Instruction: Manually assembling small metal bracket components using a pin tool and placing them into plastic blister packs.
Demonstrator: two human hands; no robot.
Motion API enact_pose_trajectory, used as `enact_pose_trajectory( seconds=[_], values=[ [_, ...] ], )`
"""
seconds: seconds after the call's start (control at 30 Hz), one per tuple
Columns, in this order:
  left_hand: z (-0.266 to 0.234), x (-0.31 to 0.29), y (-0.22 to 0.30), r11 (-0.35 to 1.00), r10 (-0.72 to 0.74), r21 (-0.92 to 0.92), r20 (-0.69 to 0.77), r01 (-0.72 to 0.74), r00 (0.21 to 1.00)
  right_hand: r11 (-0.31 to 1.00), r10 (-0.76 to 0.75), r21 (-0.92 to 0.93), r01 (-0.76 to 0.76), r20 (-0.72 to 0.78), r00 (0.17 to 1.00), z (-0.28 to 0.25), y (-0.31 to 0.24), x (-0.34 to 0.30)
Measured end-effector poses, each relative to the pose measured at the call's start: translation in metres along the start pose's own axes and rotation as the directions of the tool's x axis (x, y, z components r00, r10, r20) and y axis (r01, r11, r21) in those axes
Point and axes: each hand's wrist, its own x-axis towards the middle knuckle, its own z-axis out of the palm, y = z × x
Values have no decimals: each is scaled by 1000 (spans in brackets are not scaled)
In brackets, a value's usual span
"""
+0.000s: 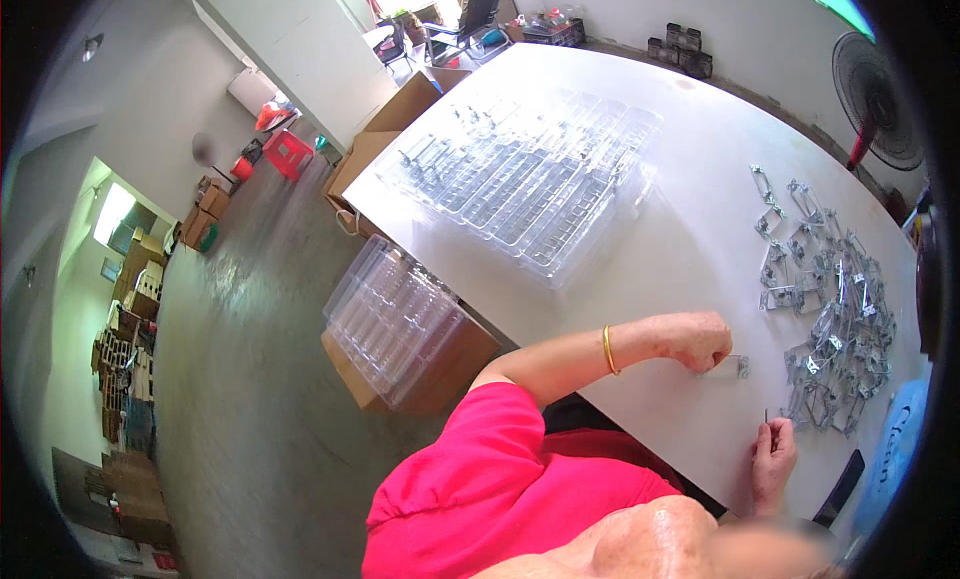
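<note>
Silver metal shines in the messy pile (835,329), set close to me, maybe so it is easy to reach. One loose piece (742,366) lies on the white table (690,259), just left of the pile, likely so it does not tangle with the rest. My left hand (697,341) is over one end of it. The fingers are curled in, and I cannot tell if they pinch the piece or just rest there. My right hand (773,459) is just on the near side of the pile. Its thumb and finger are pressed together, pinching a thin stick (767,416). The tip pokes up, perhaps so that end is free. Clear trays (530,179) lie far to the left of the pile, probably so they have room to sit flat. More trays (400,324) rest on a brown box (475,357), even farther left of the pile, I guess to save room. A blue bag (893,444) and a dark flat thing (840,487) are on the near side of the pile, maybe to be out of my way.
</note>
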Motion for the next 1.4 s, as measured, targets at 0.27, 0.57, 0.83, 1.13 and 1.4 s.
enact_pose_trajectory(
  seconds=[0.27, 0.57, 0.83, 1.13, 1.4],
  values=[
    [-44, -85, 56, 986, 109, 148, -202, -79, 973, 994, -35, 105, 34, 5, 999, 1, 2, 2],
    [-174, -236, 53, 905, -130, 151, -791, 397, 597, 990, 24, 142, -17, -54, 998, 5, 8, 2],
    [-232, -316, -19, 701, -451, -40, -798, 712, 400, 996, -21, 86, 26, -55, 998, 7, 13, 4],
    [-255, -312, -60, 694, -475, 9, -746, 719, 467, 999, -44, 14, 46, -106, 993, 11, 12, 2],
    [-260, -314, -66, 660, -521, 9, -715, 751, 466, 999, -38, -11, 37, -114, 993, 12, 12, 1]
  ],
)
